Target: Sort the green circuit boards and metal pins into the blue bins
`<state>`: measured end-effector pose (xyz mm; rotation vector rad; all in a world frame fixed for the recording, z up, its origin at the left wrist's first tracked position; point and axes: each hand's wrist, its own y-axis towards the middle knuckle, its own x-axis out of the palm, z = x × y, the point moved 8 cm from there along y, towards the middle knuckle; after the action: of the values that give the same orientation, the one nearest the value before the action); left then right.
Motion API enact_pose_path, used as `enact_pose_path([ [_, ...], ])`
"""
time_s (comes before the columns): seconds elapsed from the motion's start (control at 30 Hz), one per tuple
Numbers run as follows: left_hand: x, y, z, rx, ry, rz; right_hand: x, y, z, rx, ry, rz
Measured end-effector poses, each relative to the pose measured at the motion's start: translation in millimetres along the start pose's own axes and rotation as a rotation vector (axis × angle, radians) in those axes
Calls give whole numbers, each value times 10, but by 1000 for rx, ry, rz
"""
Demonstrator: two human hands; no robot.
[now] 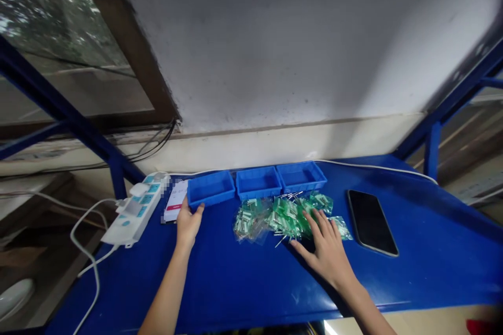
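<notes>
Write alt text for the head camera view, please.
A person's left hand holds the leftmost of three blue trays on a blue table; the right hand touches small clear bags of parts. A black phone lies at right.

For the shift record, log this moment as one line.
left hand: touching leftmost blue rectangular plastic tray | right hand: fingers spread at clear and green plastic bags | right side: black rectangular phone
</notes>
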<state>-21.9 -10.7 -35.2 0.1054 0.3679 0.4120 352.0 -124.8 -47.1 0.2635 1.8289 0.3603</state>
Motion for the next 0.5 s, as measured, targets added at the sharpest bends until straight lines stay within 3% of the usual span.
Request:
enact_pose_path([
  [0.23, -44, -81, -109, 13, 174, 90, -196, 18, 76, 0, 127, 166],
  [0.37, -32, -89, 63, 118, 224, 92, -322, 241, 265, -36, 107, 232],
  [0.5, 23, -49, 391, 235, 323, 108, -363, 746, 356, -61, 92, 236],
])
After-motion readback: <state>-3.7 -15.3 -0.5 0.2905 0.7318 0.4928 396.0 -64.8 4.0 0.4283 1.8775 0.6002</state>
